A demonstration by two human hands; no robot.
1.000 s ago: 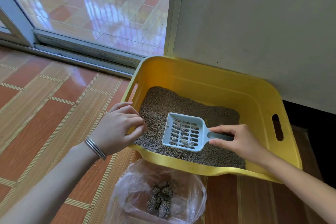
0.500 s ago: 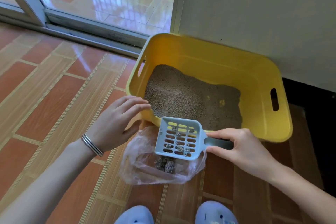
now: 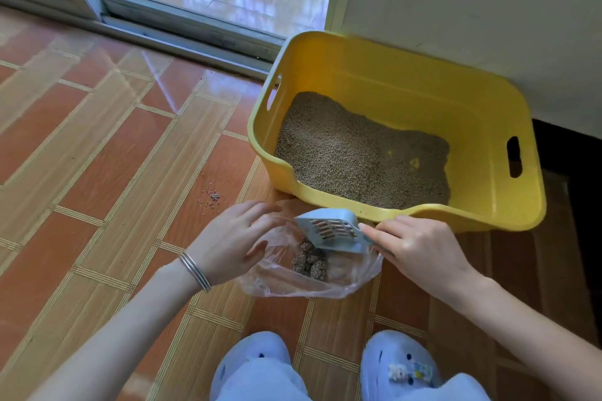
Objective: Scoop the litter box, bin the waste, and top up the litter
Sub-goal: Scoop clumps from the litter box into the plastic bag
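Observation:
A yellow litter box [image 3: 527, 192] with grey-brown litter [image 3: 351, 153] stands on the tiled floor against the wall. In front of it lies an open clear plastic bag [image 3: 312, 283] holding several dark waste clumps [image 3: 309, 262]. My right hand [image 3: 420, 247] grips the handle of a pale blue slotted scoop [image 3: 332, 231], which is tipped face down over the bag's mouth. My left hand [image 3: 231, 241] rests at the bag's left rim, fingers touching the plastic; whether it pinches it I cannot tell.
Spilled litter grains [image 3: 211, 197] lie on the floor left of the box. A sliding glass door track [image 3: 182, 26] runs along the back. My two pale blue clogs [image 3: 400, 365] stand just behind the bag. A dark gap [image 3: 580, 172] lies right of the box.
The scoop left the box, crossed its front rim and turned over above the bag. My left hand dropped from the box's edge to the bag's rim. The view tilted down.

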